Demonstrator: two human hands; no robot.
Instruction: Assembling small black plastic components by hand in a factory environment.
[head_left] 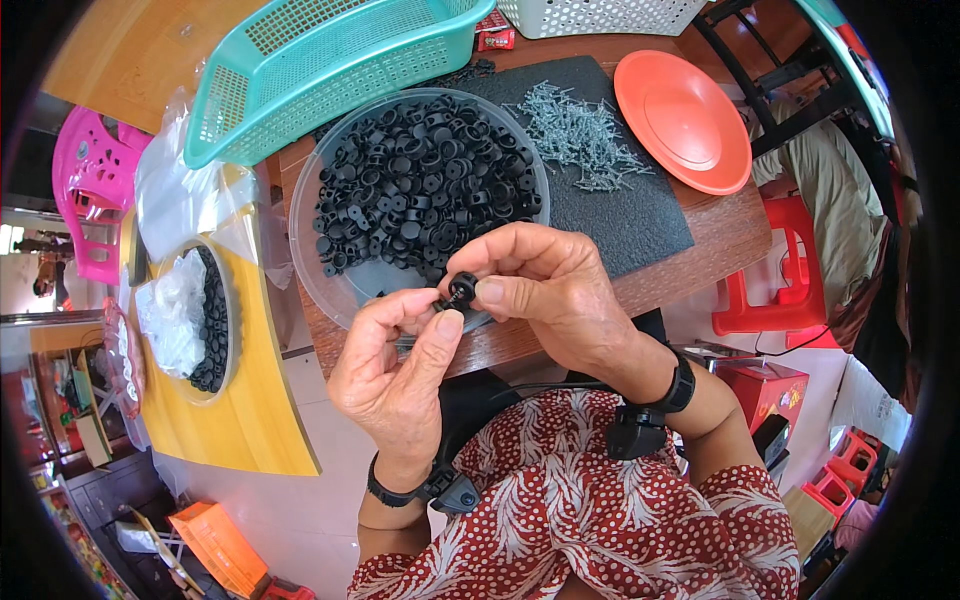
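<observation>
1. Both hands meet near the picture's centre, just above the person's lap, pinching one small black plastic part (pixel 461 288) between them.
2. The left hand (pixel 400 370) comes up from 6 o'clock; its thumb and forefinger are closed on the part's lower left side.
3. The right hand (pixel 550 290) enters from 4 o'clock, with thumb and fingertips clamped on the part's right side and the other fingers curled over it.
4. Each wrist wears a black band carrying a small black device.
5. Just beyond the hands, towards 12 o'clock, a clear round tray (pixel 310 255) holds a heap of similar black parts.
6. At 1 o'clock from the tray, a pile of grey screws (pixel 580 135) lies on a dark mat (pixel 640 220).
7. At 2 o'clock, an orange plate (pixel 685 120) rests on the wooden table, partly overlapping the mat.
8. At 11 o'clock, a teal plastic basket (pixel 320 70) overhangs the tray's far rim.
9. At 9 o'clock, a yellow board (pixel 250 400) carries a second dish of black parts partly covered by clear plastic bags.
</observation>
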